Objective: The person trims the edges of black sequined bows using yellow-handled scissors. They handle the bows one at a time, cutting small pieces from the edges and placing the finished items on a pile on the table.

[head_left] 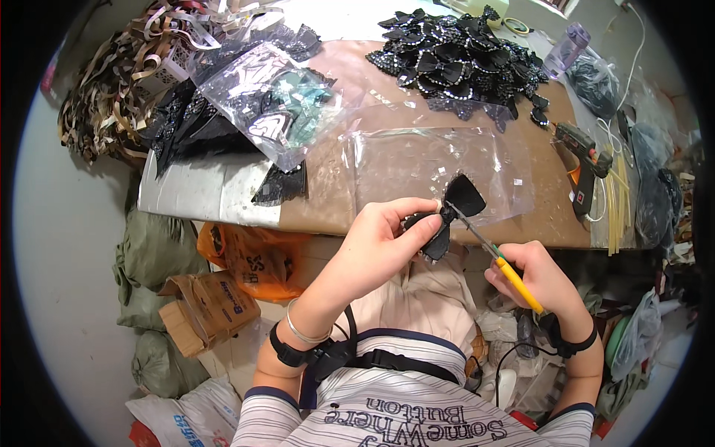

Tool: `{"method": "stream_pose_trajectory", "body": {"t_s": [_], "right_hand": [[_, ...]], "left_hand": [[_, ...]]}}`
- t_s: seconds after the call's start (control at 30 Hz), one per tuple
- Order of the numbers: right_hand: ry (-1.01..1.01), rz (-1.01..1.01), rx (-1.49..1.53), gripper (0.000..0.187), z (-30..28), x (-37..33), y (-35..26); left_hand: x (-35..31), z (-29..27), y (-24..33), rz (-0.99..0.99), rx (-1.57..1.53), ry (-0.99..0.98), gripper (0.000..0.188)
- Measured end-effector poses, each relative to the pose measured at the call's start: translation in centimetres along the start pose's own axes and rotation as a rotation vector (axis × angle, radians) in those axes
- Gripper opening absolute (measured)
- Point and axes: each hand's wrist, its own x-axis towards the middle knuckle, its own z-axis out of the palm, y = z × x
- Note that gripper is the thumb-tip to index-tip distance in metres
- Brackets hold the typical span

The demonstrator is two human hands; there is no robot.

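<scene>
Over the near edge of the table, my left hand [391, 235] pinches a black bow [465, 195] between thumb and fingers. One loop of the bow points up and right; the other hangs below my thumb with a beaded edge. My right hand [527, 270] is closed round a slim metal tool with a yellow handle [519, 284]. The tool's tip meets the middle of the bow beside my left fingertips. I cannot tell the tool's exact kind. Beneath the bow, a clear plastic sheet [402, 160] with small shiny pieces on it covers part of the table.
Black sparkly bows [454, 63] are heaped at the back right. A glue gun [577, 153] lies right, beside yellowish glue sticks [617, 201]. Clear bags [261, 97], black fabric pieces [186, 130] and ribbon strips [104, 89] crowd the left. A cardboard box [212, 309] stands below the table.
</scene>
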Motion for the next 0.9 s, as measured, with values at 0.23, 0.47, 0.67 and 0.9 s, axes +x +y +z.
{"method": "stream_pose_trajectory", "body": {"t_s": [0.23,0.47,0.67,0.9], "right_hand": [[-0.142,0.119,0.172,0.017,-1.9,0.0,-0.1],[-0.38,0.15,0.081,0.026,-3.6,0.8,-1.4],[-0.43,0.17,0.104,0.027,-4.2,0.8,-1.7],[-0.437,0.201,0.22,0.025,-3.7,0.5,-1.0]], "left_hand": [[2.4,-1.0,-1.5,0.13,-0.009,0.084,0.031],[1.6,0.0,-0.8,0.149,0.055,0.087,0.033],[0.9,0.8,-1.0,0.228,0.178,0.159,0.032],[0.8,0.4,-0.5,0.036,-0.309,-0.006,0.032]]}}
